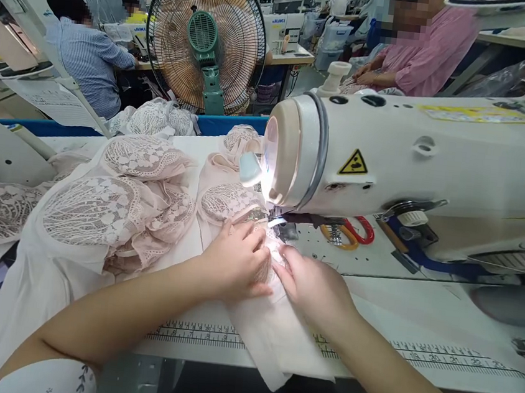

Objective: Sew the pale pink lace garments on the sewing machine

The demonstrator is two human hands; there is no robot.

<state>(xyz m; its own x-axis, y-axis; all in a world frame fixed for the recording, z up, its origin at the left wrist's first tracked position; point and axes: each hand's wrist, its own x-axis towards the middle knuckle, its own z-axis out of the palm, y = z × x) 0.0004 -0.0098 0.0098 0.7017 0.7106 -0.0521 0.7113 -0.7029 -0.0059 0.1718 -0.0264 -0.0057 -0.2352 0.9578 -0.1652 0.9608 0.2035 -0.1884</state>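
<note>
A pale pink lace garment lies beneath the needle area of a white sewing machine, its plain fabric hanging over the table's front edge. My left hand rests on the garment just in front of the lit presser foot, fingers bent and thumb stretched to the right. Close by on the right, my right hand pinches the garment's edge between thumb and fingers. One lace cup shows to the left of the needle area.
Lace garments are heaped on the left. Scissors with red and orange handles lie under the machine arm. A ruler strip runs along the front edge. Behind stand a large fan and several seated people.
</note>
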